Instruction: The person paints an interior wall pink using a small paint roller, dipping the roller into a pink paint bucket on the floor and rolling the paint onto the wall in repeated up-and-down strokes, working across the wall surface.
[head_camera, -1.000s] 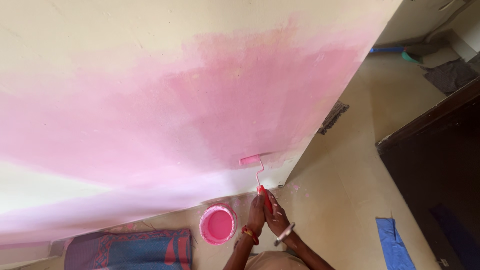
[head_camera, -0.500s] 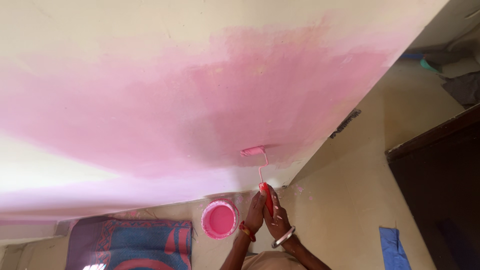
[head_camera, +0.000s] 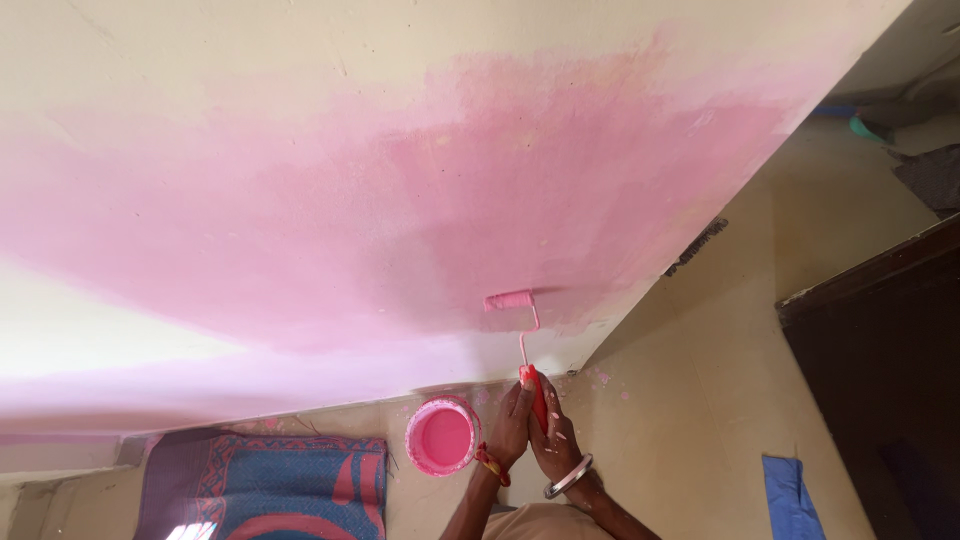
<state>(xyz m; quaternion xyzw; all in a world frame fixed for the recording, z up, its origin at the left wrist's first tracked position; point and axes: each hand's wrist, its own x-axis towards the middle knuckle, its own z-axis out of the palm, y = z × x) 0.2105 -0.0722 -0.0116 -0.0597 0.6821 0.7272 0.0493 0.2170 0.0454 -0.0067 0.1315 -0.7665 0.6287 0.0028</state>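
Head view, looking down the wall (head_camera: 300, 150) to the floor (head_camera: 700, 330). I hold a small paint roller (head_camera: 522, 330) with both hands clasped round its red handle: my left hand (head_camera: 512, 425), with a red band at the wrist, and my right hand (head_camera: 556, 440), with a metal bangle, are each closed on the grip, one against the other, which steadies the long wire stem. The pink sleeve of the roller lies flat against the wall at the lower edge of the pink-painted patch, just above the unpainted cream band near the floor.

A round paint bucket (head_camera: 443, 436) stands on the floor just left of my hands, close to the wall and within reach; it is open and holds pink paint, with pink smears on its rim. Beside it lies a blue and red mat (head_camera: 270, 485). Pink spatters dot the floor by the wall.
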